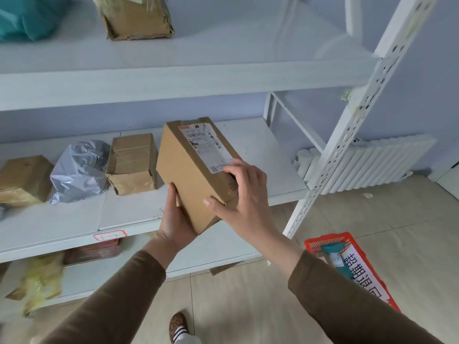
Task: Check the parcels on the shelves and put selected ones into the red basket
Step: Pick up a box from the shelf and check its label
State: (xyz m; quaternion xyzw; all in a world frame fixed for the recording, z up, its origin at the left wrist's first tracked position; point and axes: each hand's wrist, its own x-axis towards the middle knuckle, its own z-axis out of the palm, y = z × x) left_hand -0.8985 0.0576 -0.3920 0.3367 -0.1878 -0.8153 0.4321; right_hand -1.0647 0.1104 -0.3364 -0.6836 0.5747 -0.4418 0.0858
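Both sleeves forward: left hand (177, 217) cups, right hand (244, 194) clamps the cardboard parcel (196, 175), long axis tilted away, red basket (347, 266) low right, nearer my right.

I see my left hand (175, 219) cupped palm up, my right hand (244, 194) spread, fingers curled, both sleeved arms raised forward

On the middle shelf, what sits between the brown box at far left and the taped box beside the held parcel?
A crumpled grey plastic mailer bag lies between the far-left box and the taped box, seen in the head view.
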